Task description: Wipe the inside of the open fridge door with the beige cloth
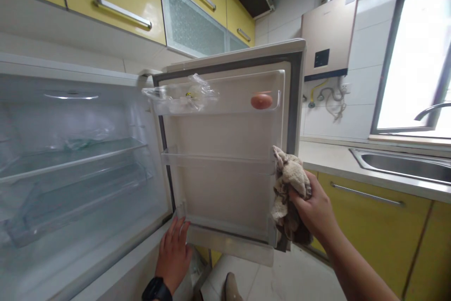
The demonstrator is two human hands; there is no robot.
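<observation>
A small fridge stands open, its door swung out towards me. My right hand is closed round a beige cloth, held against the door's right edge by the middle shelf. My left hand, with a black watch at the wrist, rests flat with fingers stretched on the fridge's lower front edge near the door hinge. The top door shelf holds one brown egg and a crumpled clear plastic bag.
The fridge interior shows glass shelves and a clear drawer. Yellow cabinets hang above and stand below the counter. A steel sink and tap lie right, under a window. A water heater hangs on the tiled wall.
</observation>
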